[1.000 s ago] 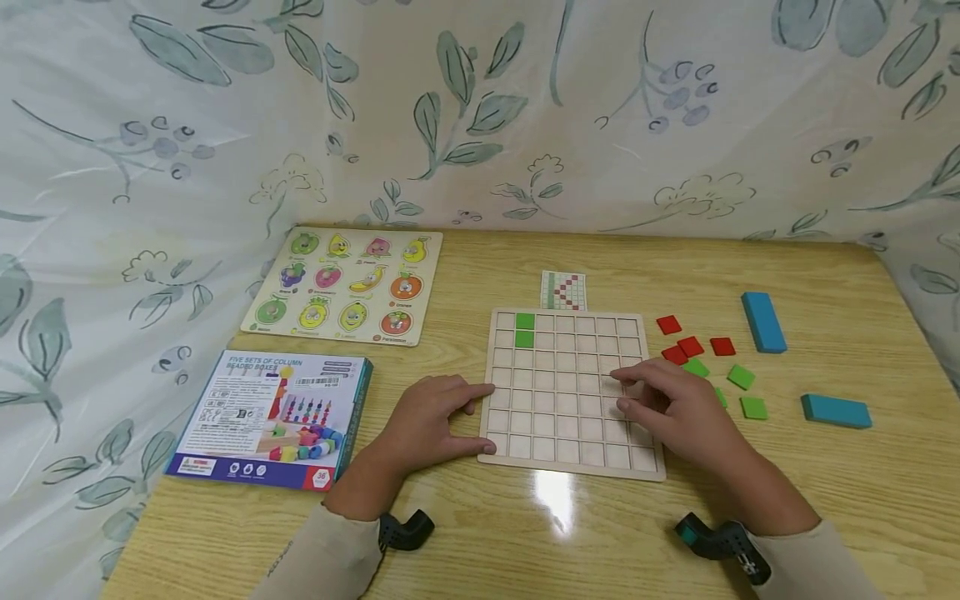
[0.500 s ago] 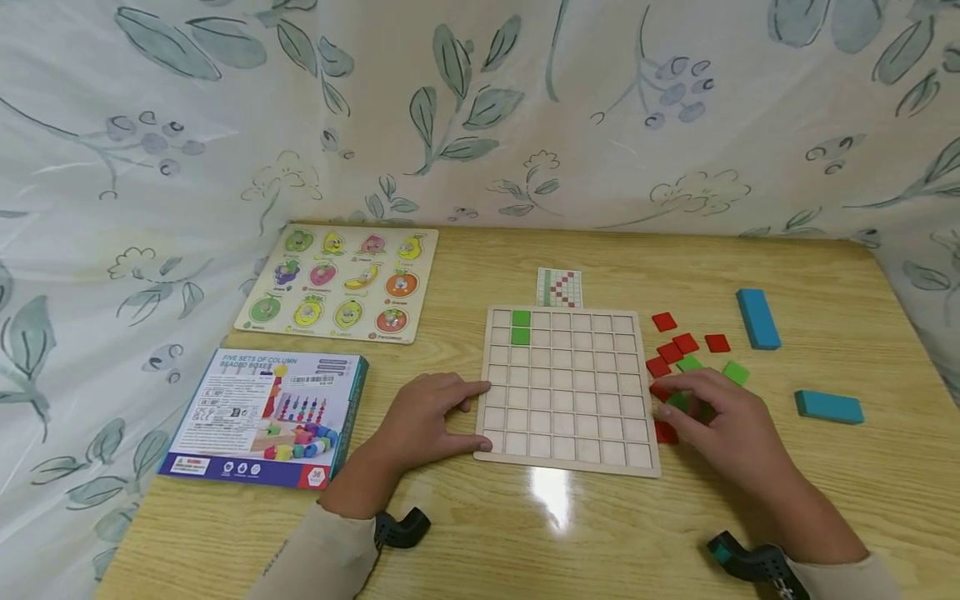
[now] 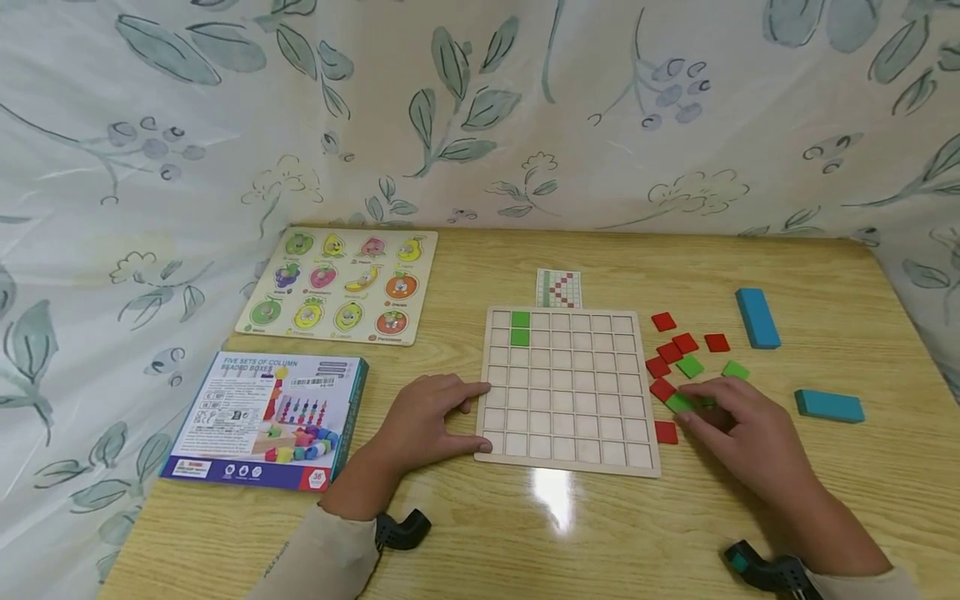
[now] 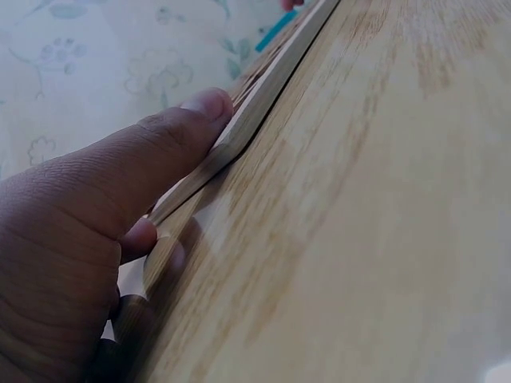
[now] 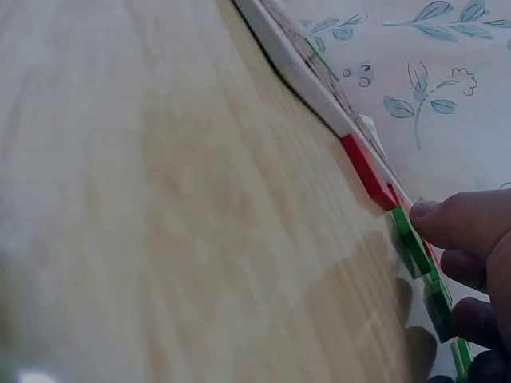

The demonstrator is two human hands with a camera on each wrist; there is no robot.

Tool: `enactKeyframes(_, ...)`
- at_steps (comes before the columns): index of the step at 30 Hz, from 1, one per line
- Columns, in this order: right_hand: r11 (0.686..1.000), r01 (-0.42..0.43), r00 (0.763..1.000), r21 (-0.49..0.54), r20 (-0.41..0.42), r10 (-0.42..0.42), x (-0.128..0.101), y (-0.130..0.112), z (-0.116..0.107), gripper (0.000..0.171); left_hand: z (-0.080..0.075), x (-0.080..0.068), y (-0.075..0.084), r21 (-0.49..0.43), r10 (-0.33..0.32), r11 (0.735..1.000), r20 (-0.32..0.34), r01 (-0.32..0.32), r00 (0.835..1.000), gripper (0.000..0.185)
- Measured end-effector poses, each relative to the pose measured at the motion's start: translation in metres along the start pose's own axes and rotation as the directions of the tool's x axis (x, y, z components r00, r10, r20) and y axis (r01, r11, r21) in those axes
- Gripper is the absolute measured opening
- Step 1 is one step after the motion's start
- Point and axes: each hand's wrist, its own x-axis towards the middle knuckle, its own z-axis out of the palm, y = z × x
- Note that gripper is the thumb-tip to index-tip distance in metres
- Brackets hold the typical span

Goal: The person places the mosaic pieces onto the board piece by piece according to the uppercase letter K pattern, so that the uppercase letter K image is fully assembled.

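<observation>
A square wooden grid board (image 3: 577,476) lies on the table, with two green tiles (image 3: 520,328) in its second column at the far side. My left hand (image 3: 423,425) rests at the board's left edge, index finger and thumb extended against it; the left wrist view shows the thumb (image 4: 188,124) along the rim. Right of the board, my right hand (image 3: 757,433) is over loose tiles. Its index finger and thumb, spread apart, are at a green tile (image 3: 678,403); in the right wrist view the thumb (image 5: 447,219) overlaps this tile. The hand partly hides another green tile.
Several red tiles (image 3: 685,342) and green tiles (image 3: 690,367) lie right of the board. A small pattern card (image 3: 558,288) touches its far side. Two blue blocks (image 3: 759,318) lie farther right. At left are a fruit puzzle board (image 3: 337,279) and a toy box (image 3: 262,421).
My right hand has moved right from over the board to the tiles, uncovering red tiles by the board's edge. My left hand stays at the board's edge.
</observation>
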Motion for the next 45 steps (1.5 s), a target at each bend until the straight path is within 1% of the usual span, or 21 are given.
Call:
enactKeyframes(3, 0.999, -0.007, 1.0, -0.033, 0.002, 0.007, 0.0, 0.001, 0.0, 0.038, 0.0, -0.001, 0.0, -0.003, -0.007, 1.0, 0.001, 0.007, 1.0, 0.072)
enactKeyframes(11, 0.994, -0.012, 0.999, -0.111, 0.044, 0.017, 0.001, 0.002, -0.001, 0.039, 0.001, -0.001, 0.0, 0.003, -0.004, 1.0, 0.004, 0.004, 1.0, 0.072)
enactKeyframes(16, 0.992, 0.0, 0.998, -0.124, 0.055, 0.006, 0.002, 0.003, -0.002, 0.039, 0.0, 0.0, 0.0, 0.006, -0.011, 1.0, 0.012, 0.011, 1.0, 0.072)
enactKeyframes(20, 0.992, 0.003, 0.998, -0.129, 0.064, 0.006, 0.003, 0.003, -0.002, 0.04, 0.0, 0.0, -0.001, 0.009, -0.006, 1.0, 0.005, 0.006, 1.0, 0.072)
enactKeyframes(27, 0.993, 0.001, 0.998, -0.119, 0.059, 0.006, 0.004, 0.003, 0.0, 0.04, 0.0, 0.0, 0.0, 0.005, -0.008, 1.0, 0.013, 0.008, 1.0, 0.072)
enactKeyframes(34, 0.995, 0.019, 1.0, -0.103, 0.019, -0.018, 0.004, 0.005, -0.003, 0.041, 0.0, 0.0, -0.001, 0.002, -0.013, 1.0, 0.016, 0.013, 1.0, 0.072)
enactKeyframes(40, 0.997, 0.034, 0.999, -0.068, -0.009, -0.035, 0.008, 0.004, -0.005, 0.04, 0.0, 0.0, -0.001, 0.014, -0.003, 1.0, 0.005, 0.003, 1.0, 0.072)
enactKeyframes(45, 0.999, 0.021, 1.0, -0.024, -0.011, -0.021, 0.013, 0.002, -0.004, 0.039, -0.001, -0.001, 0.001, 0.019, 0.005, 1.0, -0.01, -0.004, 1.0, 0.072)
